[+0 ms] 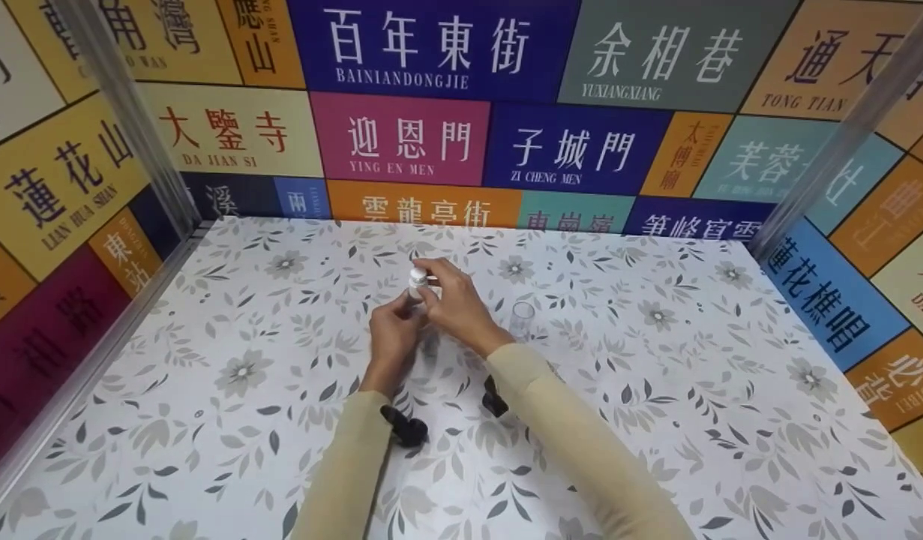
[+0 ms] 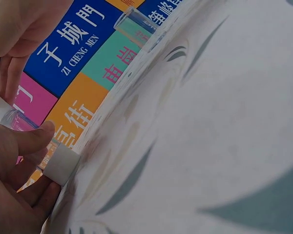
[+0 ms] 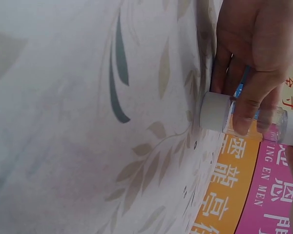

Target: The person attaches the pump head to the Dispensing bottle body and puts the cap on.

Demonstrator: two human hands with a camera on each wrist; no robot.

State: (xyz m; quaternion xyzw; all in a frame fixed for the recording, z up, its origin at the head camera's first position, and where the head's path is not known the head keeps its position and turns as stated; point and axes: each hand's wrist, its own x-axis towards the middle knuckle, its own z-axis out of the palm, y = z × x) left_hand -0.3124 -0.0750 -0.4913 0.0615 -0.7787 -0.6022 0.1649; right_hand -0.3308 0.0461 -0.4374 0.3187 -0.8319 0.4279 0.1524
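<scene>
A small clear bottle (image 3: 268, 122) stands upright, with a white base (image 2: 61, 163) at the table surface and a white cap (image 1: 418, 277) on top. My left hand (image 1: 394, 334) pinches its transparent body between thumb and fingers, as both wrist views show. From the right side, my right hand (image 1: 461, 306) grips the white cap with thumb and forefinger. Whether the cap is loose or tight I cannot tell; fingers partly cover it.
A clear, empty-looking cup (image 1: 522, 316) stands on the table just right of my right wrist. The white leaf-patterned tabletop (image 1: 641, 420) spreads all around. Colourful sign panels (image 1: 401, 139) rise behind and at both sides.
</scene>
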